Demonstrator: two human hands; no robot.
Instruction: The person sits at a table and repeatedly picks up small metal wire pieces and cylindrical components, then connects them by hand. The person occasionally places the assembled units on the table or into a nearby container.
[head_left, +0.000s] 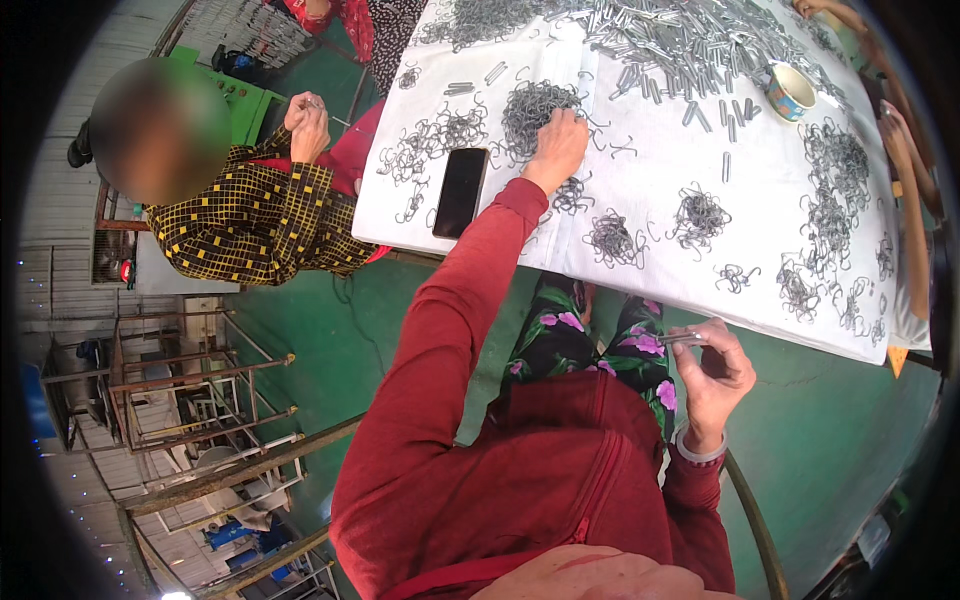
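Note:
My left hand (560,148) reaches over the white-covered table, its fingers closed down at the edge of a dense pile of small bent wire hooks (530,118). What its fingertips pinch is hidden. My right hand (715,375) is held up in front of my lap, off the table's near edge. Thumb and fingers there pinch a short silver metal strip (678,338); whether it is one piece or more, I cannot tell. Smaller heaps of wire hooks (615,240) lie between my left arm and the table's near edge.
A black phone (461,193) lies left of my forearm. Many short metal strips (690,50) are heaped at the far side beside a paper cup (790,92). A person in a yellow-checked top (270,215) sits at the left; others' arms (905,170) reach in at the right.

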